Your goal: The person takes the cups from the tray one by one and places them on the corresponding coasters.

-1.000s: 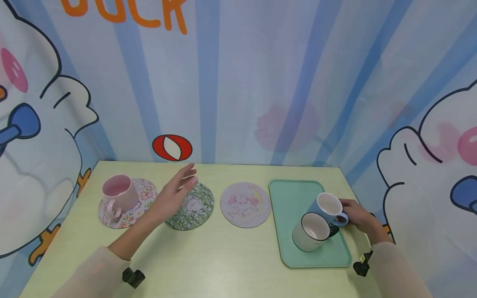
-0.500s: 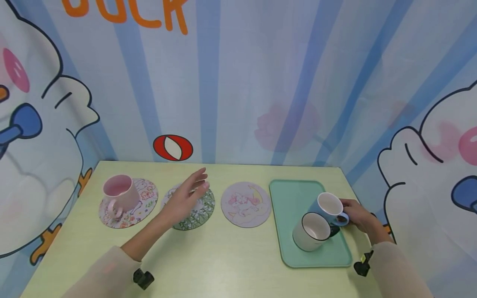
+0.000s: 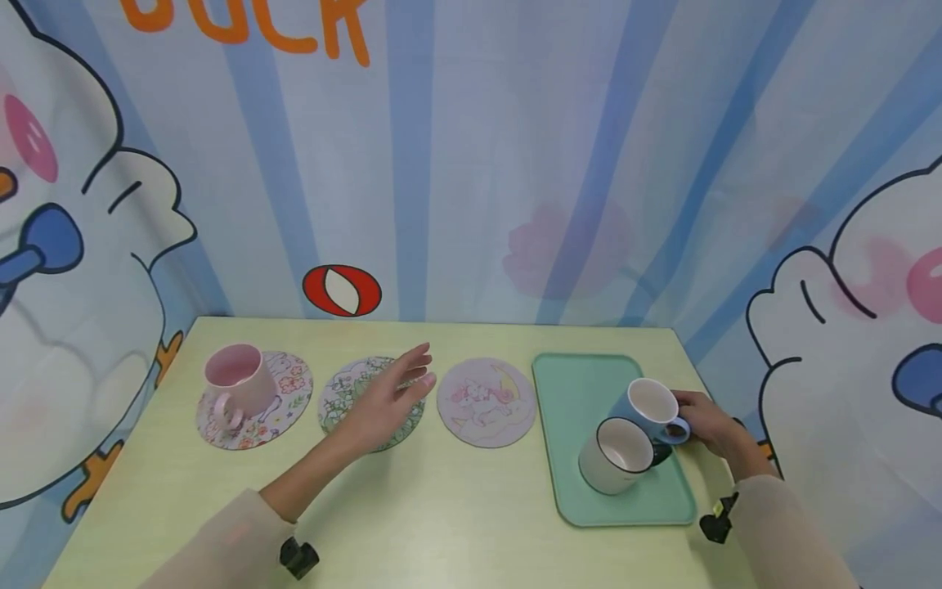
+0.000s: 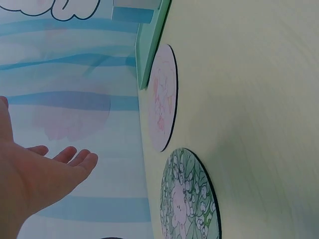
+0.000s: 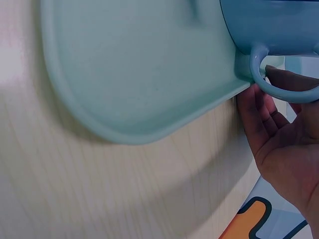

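Note:
My left hand hovers over the green round coaster with a rabbit picture, fingers extended and holding nothing. In the left wrist view the hand's palm shows apart from the coasters. At the right, my right hand grips the right edge of the green tray, thumb above and fingers below it. Right beside that thumb stands a light-blue mug, its handle in front of the hand. A white mug with a dark rim and dark handle stands on the tray, close against the blue one.
A pink mug stands on a flowered coaster at the far left. Between the green coaster and the tray lies a lilac coaster. A printed curtain closes off the back of the pale table.
My left hand has moved right and slightly towards me, from the gap near the flowered coaster to over the green coaster. The right hand, tray and mugs stay in place.

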Motion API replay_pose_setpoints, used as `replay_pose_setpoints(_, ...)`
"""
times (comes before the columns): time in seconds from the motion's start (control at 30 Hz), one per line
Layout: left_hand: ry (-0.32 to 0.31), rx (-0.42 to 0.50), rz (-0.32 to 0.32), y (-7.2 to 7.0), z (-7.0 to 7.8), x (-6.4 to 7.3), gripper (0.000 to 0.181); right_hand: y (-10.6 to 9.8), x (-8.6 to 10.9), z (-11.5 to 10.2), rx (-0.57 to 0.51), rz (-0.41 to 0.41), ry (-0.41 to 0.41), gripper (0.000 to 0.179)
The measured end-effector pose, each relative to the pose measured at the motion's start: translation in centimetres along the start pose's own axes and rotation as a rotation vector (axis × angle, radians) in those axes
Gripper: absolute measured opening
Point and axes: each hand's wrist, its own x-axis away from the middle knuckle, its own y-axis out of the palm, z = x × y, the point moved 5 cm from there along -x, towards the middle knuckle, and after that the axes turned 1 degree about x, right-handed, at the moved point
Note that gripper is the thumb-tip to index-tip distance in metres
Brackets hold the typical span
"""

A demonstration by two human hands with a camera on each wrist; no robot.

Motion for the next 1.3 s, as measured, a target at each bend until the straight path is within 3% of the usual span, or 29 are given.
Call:
replay_pose_setpoints(0.27, -0.016, 0.057, -0.045, 2.2, 0.0, -0.1, 0.066, 0.3, 0.3, 0.0, 0.023, 0.002, -0.009, 0.050)
replay_pose_setpoints(0.77, 0.029, 0.072, -0.132, 7.3, 0.5, 0.5, 0.064, 0.2, 0.1, 0.0, 0.043, 0.006, -0.021, 0.049)
replay_pose_setpoints(1.3, 0.078, 0.161, -0.261, 12.1, 0.9, 0.7, 0.064, 0.1, -0.2, 0.2, 0.043, 0.016, -0.002, 0.052)
